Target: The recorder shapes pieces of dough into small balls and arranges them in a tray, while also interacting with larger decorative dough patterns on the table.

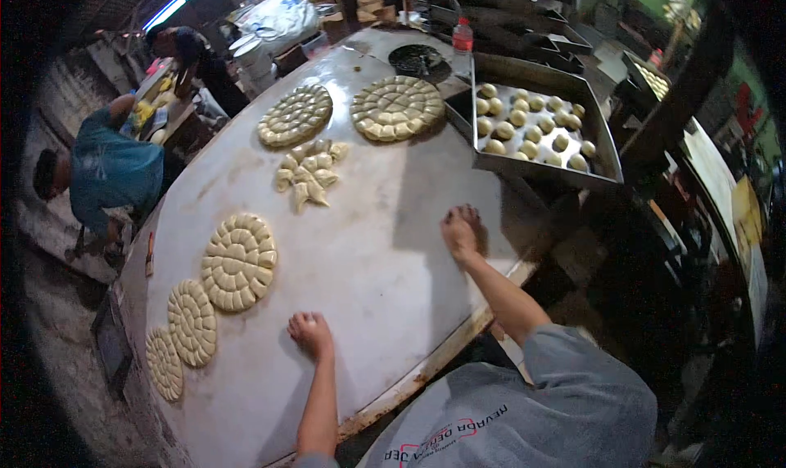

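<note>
On the pale worktop [344, 255], my left hand [309, 331] rests near the front, fingers curled down, right of three flat rounds of scored dough [237, 259]. My right hand [463, 230] is farther right, cupped on the surface below a metal tray [612, 171] of several pale dough balls [532, 128]. Whatever is under either palm, if anything, is hidden. Two more scored rounds [397, 108] lie at the back, with a cluster of shaped dough pieces [309, 177] in front of them.
Two co-workers [115, 165] are at a side bench on the left. A bottle [462, 38] and dark round pan [413, 58] stand at the back, near stacked dark trays [508, 22]. A brush [150, 255] lies at the table's left edge. Racks and boards crowd the right.
</note>
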`<move>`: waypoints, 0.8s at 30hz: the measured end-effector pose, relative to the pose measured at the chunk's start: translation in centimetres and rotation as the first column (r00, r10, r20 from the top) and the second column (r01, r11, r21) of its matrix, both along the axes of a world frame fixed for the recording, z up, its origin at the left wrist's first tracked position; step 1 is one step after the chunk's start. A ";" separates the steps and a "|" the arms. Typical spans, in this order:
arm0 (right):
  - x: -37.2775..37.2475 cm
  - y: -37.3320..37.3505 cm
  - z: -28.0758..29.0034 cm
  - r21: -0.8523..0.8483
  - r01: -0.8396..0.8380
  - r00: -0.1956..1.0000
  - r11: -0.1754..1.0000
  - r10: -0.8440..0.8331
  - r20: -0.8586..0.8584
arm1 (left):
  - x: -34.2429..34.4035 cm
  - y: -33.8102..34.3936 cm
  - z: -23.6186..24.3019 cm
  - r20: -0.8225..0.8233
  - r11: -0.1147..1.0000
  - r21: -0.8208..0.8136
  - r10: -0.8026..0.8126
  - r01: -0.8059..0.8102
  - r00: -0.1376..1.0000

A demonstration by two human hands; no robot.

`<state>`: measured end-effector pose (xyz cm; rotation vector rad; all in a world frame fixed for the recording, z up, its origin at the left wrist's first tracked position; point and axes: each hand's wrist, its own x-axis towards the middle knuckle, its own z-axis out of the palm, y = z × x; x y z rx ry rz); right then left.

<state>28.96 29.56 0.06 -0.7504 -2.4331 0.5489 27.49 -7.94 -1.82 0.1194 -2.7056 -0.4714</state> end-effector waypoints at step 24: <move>8.9 -0.5 1.5 -0.022 -0.472 0.850 0.881 0.461 0.255 | 7.6 -7.2 2.5 0.562 0.973 -0.083 -0.132 0.215 0.817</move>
